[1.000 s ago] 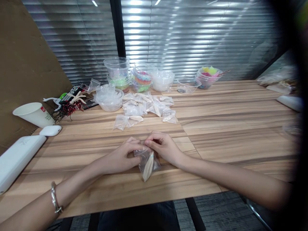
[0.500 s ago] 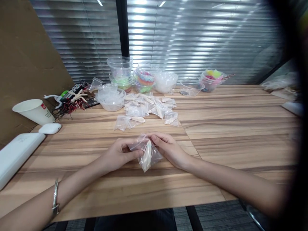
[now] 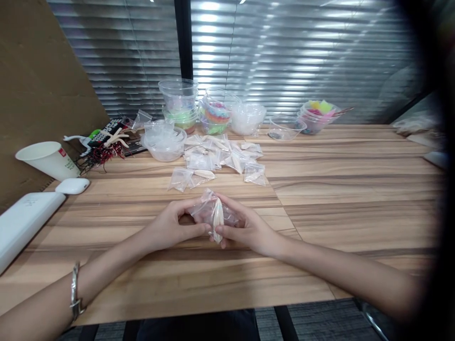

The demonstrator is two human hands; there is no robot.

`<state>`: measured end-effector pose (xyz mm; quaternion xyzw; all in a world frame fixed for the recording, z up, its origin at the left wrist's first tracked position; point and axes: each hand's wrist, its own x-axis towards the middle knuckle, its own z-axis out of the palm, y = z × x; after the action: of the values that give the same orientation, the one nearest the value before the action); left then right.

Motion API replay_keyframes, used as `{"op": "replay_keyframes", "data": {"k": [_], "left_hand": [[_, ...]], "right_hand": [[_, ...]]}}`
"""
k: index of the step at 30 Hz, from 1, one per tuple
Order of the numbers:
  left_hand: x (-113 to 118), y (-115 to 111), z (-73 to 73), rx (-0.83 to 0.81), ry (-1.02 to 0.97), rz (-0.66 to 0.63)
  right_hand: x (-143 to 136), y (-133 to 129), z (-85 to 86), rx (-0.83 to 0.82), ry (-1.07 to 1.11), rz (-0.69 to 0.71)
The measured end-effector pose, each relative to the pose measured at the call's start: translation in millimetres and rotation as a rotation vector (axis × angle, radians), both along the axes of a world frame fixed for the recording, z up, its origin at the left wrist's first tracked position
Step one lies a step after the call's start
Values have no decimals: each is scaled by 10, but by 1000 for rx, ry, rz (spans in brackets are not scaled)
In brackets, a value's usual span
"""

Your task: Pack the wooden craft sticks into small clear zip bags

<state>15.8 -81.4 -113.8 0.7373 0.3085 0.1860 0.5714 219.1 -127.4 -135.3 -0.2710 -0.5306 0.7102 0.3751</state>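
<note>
In front of the loose heap of clear bags (image 3: 217, 155), a crinkled, clear plastic bag (image 3: 206, 207) holding a pale, slender, pointed piece (image 3: 218, 215) was pinched between thumbs and fingers by the left hand (image 3: 169, 228) and right hand (image 3: 256, 230). Both were judged light: the film slippery and limp, the piece stiffer, best gripped along its length; fragility could not be told through the glare.

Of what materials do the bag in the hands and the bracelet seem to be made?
The bag looks like thin, glossy plastic: it is see-through, creased and catches light. The bracelet is probably polished metal: silvery, with bright highlights.
</note>
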Motion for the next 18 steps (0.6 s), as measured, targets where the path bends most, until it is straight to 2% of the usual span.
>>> {"op": "replay_keyframes", "data": {"k": [14, 18], "left_hand": [[-17, 18, 13, -11, 1, -49], [9, 0, 43, -33, -29, 15]], "right_hand": [[2, -35, -26, 23, -58, -26], [-5, -7, 37, 15, -69, -28]]}}
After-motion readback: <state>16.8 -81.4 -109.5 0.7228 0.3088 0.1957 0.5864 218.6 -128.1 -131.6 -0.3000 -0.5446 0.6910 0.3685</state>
